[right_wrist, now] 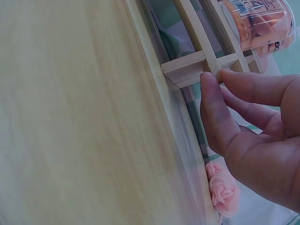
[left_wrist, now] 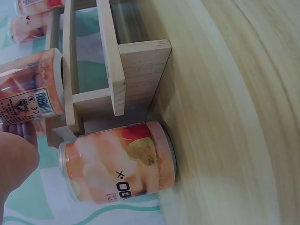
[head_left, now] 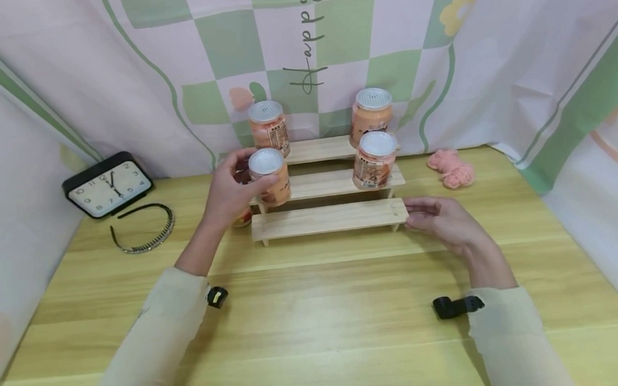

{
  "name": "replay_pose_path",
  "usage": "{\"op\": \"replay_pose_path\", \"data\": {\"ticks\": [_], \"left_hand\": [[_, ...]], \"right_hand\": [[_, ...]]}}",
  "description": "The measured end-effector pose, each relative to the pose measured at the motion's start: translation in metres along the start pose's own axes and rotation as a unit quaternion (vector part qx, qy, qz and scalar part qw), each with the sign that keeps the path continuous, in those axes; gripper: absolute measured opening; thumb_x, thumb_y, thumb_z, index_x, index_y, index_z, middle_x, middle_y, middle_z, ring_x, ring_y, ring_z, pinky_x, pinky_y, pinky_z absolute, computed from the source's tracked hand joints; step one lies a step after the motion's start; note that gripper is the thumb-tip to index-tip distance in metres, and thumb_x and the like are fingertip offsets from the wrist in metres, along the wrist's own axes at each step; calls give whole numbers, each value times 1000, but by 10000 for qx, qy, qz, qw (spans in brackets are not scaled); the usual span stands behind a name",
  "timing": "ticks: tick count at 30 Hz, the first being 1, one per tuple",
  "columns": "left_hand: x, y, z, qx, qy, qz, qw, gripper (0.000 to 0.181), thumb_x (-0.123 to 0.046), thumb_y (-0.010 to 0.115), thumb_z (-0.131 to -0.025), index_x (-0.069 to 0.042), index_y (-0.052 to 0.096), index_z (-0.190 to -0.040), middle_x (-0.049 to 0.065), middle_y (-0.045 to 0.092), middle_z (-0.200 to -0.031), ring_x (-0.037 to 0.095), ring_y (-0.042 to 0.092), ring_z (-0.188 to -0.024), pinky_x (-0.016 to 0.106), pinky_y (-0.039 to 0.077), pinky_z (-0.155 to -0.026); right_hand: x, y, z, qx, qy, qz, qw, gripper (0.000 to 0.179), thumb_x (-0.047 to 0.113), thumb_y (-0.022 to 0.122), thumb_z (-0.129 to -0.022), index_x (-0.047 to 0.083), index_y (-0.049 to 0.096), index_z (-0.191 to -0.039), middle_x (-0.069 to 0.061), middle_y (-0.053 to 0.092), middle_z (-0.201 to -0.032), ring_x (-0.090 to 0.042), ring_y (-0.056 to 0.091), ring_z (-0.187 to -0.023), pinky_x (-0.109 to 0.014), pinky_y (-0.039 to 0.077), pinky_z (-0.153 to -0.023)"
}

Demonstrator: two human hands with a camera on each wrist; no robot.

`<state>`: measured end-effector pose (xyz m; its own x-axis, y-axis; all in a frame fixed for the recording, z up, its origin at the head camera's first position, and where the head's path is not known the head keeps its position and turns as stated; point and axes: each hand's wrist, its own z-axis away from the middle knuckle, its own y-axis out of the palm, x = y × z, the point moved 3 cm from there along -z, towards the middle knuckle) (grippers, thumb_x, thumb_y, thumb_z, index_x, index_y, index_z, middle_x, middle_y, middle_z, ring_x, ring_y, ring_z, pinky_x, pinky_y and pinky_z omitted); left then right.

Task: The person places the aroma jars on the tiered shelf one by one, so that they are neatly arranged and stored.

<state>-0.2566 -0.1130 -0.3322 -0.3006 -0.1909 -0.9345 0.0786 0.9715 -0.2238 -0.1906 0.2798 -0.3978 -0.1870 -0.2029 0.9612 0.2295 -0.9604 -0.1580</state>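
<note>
My left hand point(head_left: 235, 188) grips a peach-coloured can point(head_left: 270, 183) with a white lid at the left end of the middle step of a three-step wooden rack point(head_left: 328, 218). In the left wrist view this can point(left_wrist: 30, 89) stands upright against the step, its barcode showing. Another can point(left_wrist: 117, 164) stands on the table beside the rack's left end, mostly hidden by my hand in the head view. My right hand point(head_left: 441, 218) pinches the right end of the lowest step between thumb and fingertips. In the right wrist view those fingertips point(right_wrist: 211, 82) meet the board's edge.
Cans stand at the top step's left point(head_left: 269, 128) and right point(head_left: 370, 117), and a further can point(head_left: 374, 160) at the middle step's right. Pink yarn point(head_left: 451, 168) lies right of the rack. A clock point(head_left: 108, 185) and a headband point(head_left: 151, 245) are at the left.
</note>
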Motion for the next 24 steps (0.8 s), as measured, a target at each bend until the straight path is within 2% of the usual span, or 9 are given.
{"op": "replay_pose_path", "data": {"ticks": [13, 24], "left_hand": [[2, 5, -5, -53, 20, 73, 10000, 60, -17, 83, -86, 0, 55, -136, 13, 59, -125, 21, 56, -107, 29, 49, -89], [2, 8, -7, 158, -54, 116, 9998, 60, -19, 81, -87, -1, 56, -138, 13, 59, -127, 22, 58, -110, 29, 51, -90]], "right_hand": [[2, 1, -1, 12, 67, -7, 10000, 58, -7, 56, -99, -14, 31, -150, -34, 40, -147, -10, 64, -104, -27, 52, -97], [0, -1, 1, -44, 53, 3, 10000, 58, -6, 56, -99, -14, 31, -150, -34, 40, -146, -10, 64, -103, -26, 52, -96]]}}
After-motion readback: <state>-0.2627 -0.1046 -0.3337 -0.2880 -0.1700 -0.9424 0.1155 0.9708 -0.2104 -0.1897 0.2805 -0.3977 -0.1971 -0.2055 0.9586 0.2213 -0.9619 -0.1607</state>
